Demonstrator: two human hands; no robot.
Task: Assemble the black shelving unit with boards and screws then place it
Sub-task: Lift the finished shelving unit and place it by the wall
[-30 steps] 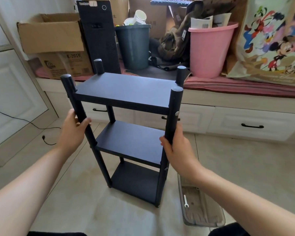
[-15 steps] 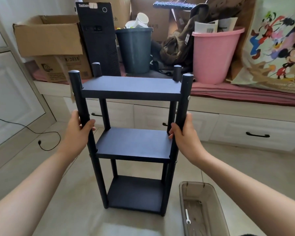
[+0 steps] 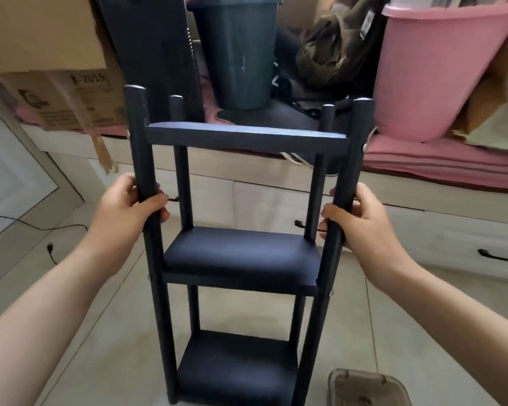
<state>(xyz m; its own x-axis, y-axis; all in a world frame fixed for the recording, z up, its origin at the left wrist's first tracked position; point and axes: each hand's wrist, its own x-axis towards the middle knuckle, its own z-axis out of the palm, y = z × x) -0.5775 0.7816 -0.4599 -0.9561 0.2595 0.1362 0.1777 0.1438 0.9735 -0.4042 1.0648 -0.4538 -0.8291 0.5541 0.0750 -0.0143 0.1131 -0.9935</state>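
Soft, even daylight fills my view and nothing is dim. The top board [image 3: 247, 131] catches a pale sheen. Shadows on the floor [image 3: 106, 347] are faint. Edges bow with wide-angle distortion, and detail looks slightly soft.

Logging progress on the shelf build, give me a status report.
Left hand and right hand each grip a front post. Shelf assembled, upright, three boards. Tray on floor at right.
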